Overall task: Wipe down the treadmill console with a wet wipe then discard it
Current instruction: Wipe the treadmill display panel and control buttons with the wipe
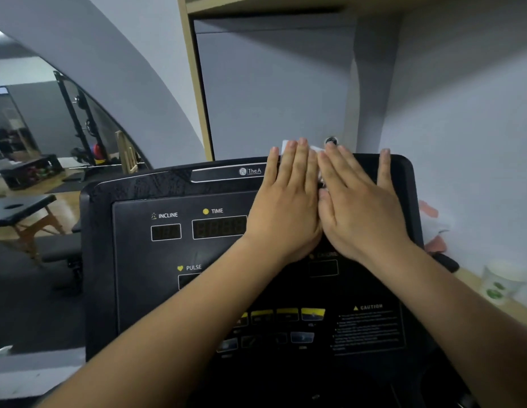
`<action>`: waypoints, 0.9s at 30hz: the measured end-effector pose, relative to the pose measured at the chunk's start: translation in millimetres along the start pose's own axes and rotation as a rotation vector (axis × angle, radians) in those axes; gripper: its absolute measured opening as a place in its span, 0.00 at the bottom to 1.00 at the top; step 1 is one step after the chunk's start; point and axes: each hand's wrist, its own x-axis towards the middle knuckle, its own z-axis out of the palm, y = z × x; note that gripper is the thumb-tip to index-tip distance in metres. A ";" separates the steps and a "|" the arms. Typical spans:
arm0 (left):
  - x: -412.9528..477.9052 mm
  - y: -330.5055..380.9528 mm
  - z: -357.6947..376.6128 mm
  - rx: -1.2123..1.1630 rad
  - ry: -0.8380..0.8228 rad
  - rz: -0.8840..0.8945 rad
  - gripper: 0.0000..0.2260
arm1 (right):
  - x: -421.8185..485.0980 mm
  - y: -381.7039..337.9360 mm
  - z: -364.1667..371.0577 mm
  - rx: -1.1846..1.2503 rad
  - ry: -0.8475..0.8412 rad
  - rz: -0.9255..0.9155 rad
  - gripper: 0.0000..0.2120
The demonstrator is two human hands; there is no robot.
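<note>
The black treadmill console (144,260) fills the middle of the view, with INCLINE, TIME and PULSE readouts and a row of yellow buttons lower down. My left hand (285,201) and my right hand (359,204) lie flat side by side on the console's upper right part, fingers stretched toward its top edge. Both press a white wet wipe (315,150) against the surface. Only slivers of the wipe show, past the fingertips and in the gap between the hands.
A grey wall rises close behind the console. To the right, a wooden ledge holds a white cup with green marks (502,285) and a pink-and-white packet (434,225). At left lie a massage table (21,207), a weight rack and gym floor.
</note>
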 end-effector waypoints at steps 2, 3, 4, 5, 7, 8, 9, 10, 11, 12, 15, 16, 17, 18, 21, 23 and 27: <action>-7.7 6.2 7.5 -0.025 0.014 0.032 0.29 | -11.4 4.7 2.0 -0.028 0.005 -0.016 0.30; -17.3 10.8 12.9 -0.046 0.026 0.061 0.30 | -22.0 7.3 5.1 -0.037 0.002 -0.031 0.30; -27.3 15.8 17.1 -0.071 0.034 0.090 0.30 | -33.1 10.1 8.1 -0.044 -0.001 -0.047 0.30; -34.5 20.7 20.4 -0.094 0.042 0.111 0.31 | -41.5 13.7 10.6 -0.049 -0.004 -0.059 0.30; -32.1 27.8 23.5 -0.106 0.065 0.127 0.31 | -43.2 23.8 11.9 -0.065 -0.004 -0.061 0.30; -23.1 30.5 21.5 -0.100 0.071 0.128 0.30 | -37.2 28.5 9.9 -0.069 0.001 -0.044 0.30; -11.2 33.1 18.0 -0.094 0.076 0.120 0.30 | -28.5 33.1 7.0 -0.061 0.010 -0.018 0.30; 2.0 35.3 14.2 -0.084 0.081 0.105 0.29 | -18.3 37.9 3.7 -0.047 0.021 0.012 0.30; 13.7 37.3 10.9 -0.081 0.085 0.086 0.29 | -8.9 43.0 0.4 -0.030 0.028 0.034 0.30; 22.1 40.0 9.7 -0.082 0.087 0.070 0.29 | -2.9 48.0 -1.5 -0.018 0.029 0.046 0.31; 15.2 52.3 16.9 -0.102 0.095 0.087 0.29 | -13.8 56.4 -1.1 -0.032 0.022 0.017 0.30; 4.2 56.3 22.3 -0.107 0.090 0.118 0.29 | -25.9 57.1 1.8 -0.050 0.010 0.001 0.30; -7.2 58.9 26.4 -0.115 0.077 0.147 0.30 | -39.2 57.2 5.4 -0.059 0.000 -0.011 0.30; -15.3 60.0 29.7 -0.119 0.062 0.164 0.32 | -50.5 58.2 8.3 -0.055 -0.002 -0.017 0.30; -2.8 65.4 28.1 -0.124 0.087 0.158 0.32 | -46.2 69.0 4.7 -0.052 0.001 -0.003 0.30; 20.3 72.1 17.9 -0.120 0.096 0.123 0.31 | -25.3 78.3 -2.3 -0.047 -0.009 0.051 0.31; 26.9 81.8 19.5 -0.122 0.082 0.103 0.30 | -23.0 86.6 -1.0 0.068 -0.017 0.083 0.32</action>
